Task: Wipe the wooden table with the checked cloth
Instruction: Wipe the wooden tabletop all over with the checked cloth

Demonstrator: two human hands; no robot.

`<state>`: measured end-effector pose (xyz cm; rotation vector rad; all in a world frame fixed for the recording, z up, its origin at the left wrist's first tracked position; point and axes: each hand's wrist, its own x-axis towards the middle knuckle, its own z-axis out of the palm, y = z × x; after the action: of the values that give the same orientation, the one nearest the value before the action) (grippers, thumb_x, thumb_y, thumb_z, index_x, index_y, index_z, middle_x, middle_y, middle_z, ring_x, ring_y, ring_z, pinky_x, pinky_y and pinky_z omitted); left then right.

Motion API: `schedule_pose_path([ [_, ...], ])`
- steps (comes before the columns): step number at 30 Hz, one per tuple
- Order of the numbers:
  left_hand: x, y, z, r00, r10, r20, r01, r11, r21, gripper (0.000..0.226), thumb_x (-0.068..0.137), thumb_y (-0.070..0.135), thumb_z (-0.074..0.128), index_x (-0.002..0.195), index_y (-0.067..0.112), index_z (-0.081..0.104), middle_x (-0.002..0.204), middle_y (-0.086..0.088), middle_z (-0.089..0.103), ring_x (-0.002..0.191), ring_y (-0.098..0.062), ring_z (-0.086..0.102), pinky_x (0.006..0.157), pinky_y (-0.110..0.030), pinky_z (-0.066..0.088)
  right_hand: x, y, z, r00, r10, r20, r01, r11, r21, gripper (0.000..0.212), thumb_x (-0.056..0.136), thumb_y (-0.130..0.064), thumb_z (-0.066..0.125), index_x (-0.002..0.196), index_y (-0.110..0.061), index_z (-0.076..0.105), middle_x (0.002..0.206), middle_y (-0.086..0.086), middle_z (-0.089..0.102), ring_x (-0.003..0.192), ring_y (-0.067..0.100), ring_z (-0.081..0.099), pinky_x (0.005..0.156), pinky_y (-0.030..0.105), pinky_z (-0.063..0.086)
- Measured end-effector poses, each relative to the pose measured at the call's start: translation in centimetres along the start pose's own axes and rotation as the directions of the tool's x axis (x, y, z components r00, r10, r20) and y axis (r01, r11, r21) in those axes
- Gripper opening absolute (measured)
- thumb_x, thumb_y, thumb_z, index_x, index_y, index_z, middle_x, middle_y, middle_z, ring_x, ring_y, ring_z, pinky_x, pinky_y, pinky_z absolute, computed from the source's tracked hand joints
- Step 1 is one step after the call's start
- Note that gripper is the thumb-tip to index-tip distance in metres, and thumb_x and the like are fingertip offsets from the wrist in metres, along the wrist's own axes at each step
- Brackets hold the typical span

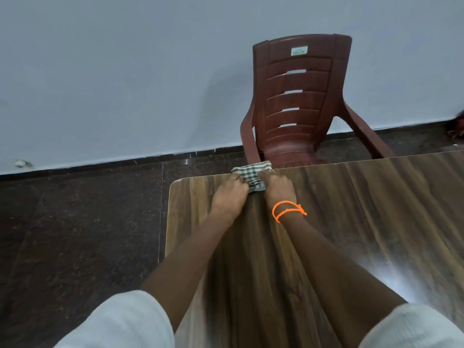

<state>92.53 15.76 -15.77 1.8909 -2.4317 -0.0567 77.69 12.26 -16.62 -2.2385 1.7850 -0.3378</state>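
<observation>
Cloth (253,175): soft green-and-white check, bunched at the far edge of your table, near its rounded corner.
Left hand (229,195): your fingers curled tight on the cloth.
Right hand (277,189): likewise clamped; beaded orange cord (288,210) at the wrist.
Table (364,222): glossy streaked woodgrain.
Chair (298,101): slatted brown plastic, just beyond.

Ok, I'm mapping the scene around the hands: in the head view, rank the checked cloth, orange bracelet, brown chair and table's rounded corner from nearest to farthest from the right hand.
1. Checked cloth: under the right hand, at the far edge.
2. Orange bracelet: on its wrist.
3. Table's rounded corner: far left.
4. Brown chair: beyond the table, though its seat edge makes 3 and 4 close.
</observation>
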Motion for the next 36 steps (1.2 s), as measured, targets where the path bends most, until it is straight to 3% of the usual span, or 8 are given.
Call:
schedule_pose_path([
  [4, -1.5, -3.3, -0.7, 0.982, -0.163, 0.092, 0.166, 0.986, -0.024, 0.025, 0.096, 0.004, 0.050, 0.114, 0.011, 0.065, 0.116, -0.013, 0.062, 0.108, -0.029, 0.061, 0.089, -0.039, 0.051, 0.5, -3.4, 1.7, 0.997, -0.047, 0.063, 0.045, 0.998, 0.038, 0.042, 0.083, 0.001, 0.048, 0.114, -0.022, 0.064, 0.127, 0.003, 0.061, 0.104, 0.029, 0.063, 0.082, 0.041, 0.053],
  [11, -5.7, -2.2, 0.0, 0.981, -0.157, 0.116, 0.165, 0.984, -0.063, 0.026, 0.100, 0.011, 0.044, 0.116, 0.013, 0.064, 0.119, -0.010, 0.059, 0.111, -0.025, 0.058, 0.093, -0.037, 0.050, -5.1, -2.8, 3.1, 0.990, -0.125, 0.065, 0.117, 0.987, 0.105, 0.044, 0.087, 0.000, 0.050, 0.122, -0.024, 0.061, 0.135, -0.003, 0.055, 0.131, 0.021, 0.044, 0.092, 0.039, 0.050],
  [14, -5.6, 0.0, 0.2, 0.982, -0.148, 0.116, 0.159, 0.983, -0.095, 0.026, 0.099, 0.014, 0.048, 0.119, 0.014, 0.064, 0.123, -0.008, 0.058, 0.114, -0.023, 0.059, 0.093, -0.038, 0.053, -5.8, -0.8, 2.2, 0.996, -0.077, 0.042, 0.073, 0.994, 0.076, 0.045, 0.086, -0.002, 0.051, 0.122, -0.027, 0.061, 0.135, -0.006, 0.056, 0.128, 0.016, 0.048, 0.093, 0.034, 0.050],
  [17, -4.3, 0.7, -0.2, 0.985, -0.162, 0.056, 0.167, 0.981, -0.100, 0.020, 0.096, 0.009, 0.055, 0.112, 0.013, 0.067, 0.113, -0.011, 0.061, 0.099, -0.023, 0.064, 0.083, -0.037, 0.056, -4.4, -0.5, 1.6, 1.000, -0.029, 0.001, 0.029, 0.997, 0.075, 0.046, 0.084, -0.001, 0.051, 0.121, -0.025, 0.062, 0.135, -0.004, 0.056, 0.126, 0.018, 0.050, 0.091, 0.035, 0.049],
  [21, -2.8, -2.0, -0.4, 0.971, -0.236, 0.030, 0.238, 0.963, -0.128, 0.023, 0.099, 0.005, 0.048, 0.113, 0.011, 0.066, 0.114, -0.011, 0.063, 0.104, -0.028, 0.064, 0.085, -0.039, 0.054, -2.0, -3.4, 1.7, 0.999, -0.038, 0.026, 0.038, 0.999, 0.024, 0.042, 0.082, 0.000, 0.051, 0.115, -0.023, 0.063, 0.133, -0.003, 0.057, 0.117, 0.023, 0.056, 0.080, 0.035, 0.050],
  [26, -5.5, -5.3, -0.5, 0.937, -0.341, 0.077, 0.349, 0.922, -0.166, 0.028, 0.104, 0.020, 0.042, 0.111, 0.009, 0.067, 0.110, -0.014, 0.066, 0.102, -0.033, 0.065, 0.083, -0.042, 0.051, -3.1, -7.0, 2.5, 0.994, -0.076, 0.075, 0.075, 0.997, 0.011, 0.045, 0.084, 0.000, 0.050, 0.118, -0.028, 0.061, 0.129, -0.002, 0.058, 0.105, 0.029, 0.061, 0.073, 0.037, 0.052],
  [30, -9.7, -4.7, -0.1, 0.949, -0.303, 0.085, 0.314, 0.923, -0.222, 0.031, 0.104, 0.021, 0.042, 0.118, 0.012, 0.068, 0.117, -0.012, 0.065, 0.106, -0.029, 0.064, 0.091, -0.037, 0.051, -7.5, -6.9, 3.2, 0.981, -0.160, 0.111, 0.158, 0.987, 0.025, 0.043, 0.089, -0.004, 0.043, 0.125, -0.026, 0.055, 0.139, -0.007, 0.048, 0.132, 0.019, 0.041, 0.082, 0.037, 0.053],
  [36, -12.6, 0.0, 0.4, 0.976, -0.167, 0.141, 0.196, 0.955, -0.224, 0.031, 0.101, 0.017, 0.043, 0.122, 0.016, 0.065, 0.126, -0.007, 0.061, 0.122, -0.023, 0.055, 0.101, -0.037, 0.047, -11.7, -2.8, 2.1, 0.969, -0.203, 0.137, 0.196, 0.978, 0.068, 0.052, 0.084, 0.004, 0.048, 0.130, -0.020, 0.056, 0.141, -0.001, 0.050, 0.135, 0.020, 0.040, 0.100, 0.035, 0.045],
])
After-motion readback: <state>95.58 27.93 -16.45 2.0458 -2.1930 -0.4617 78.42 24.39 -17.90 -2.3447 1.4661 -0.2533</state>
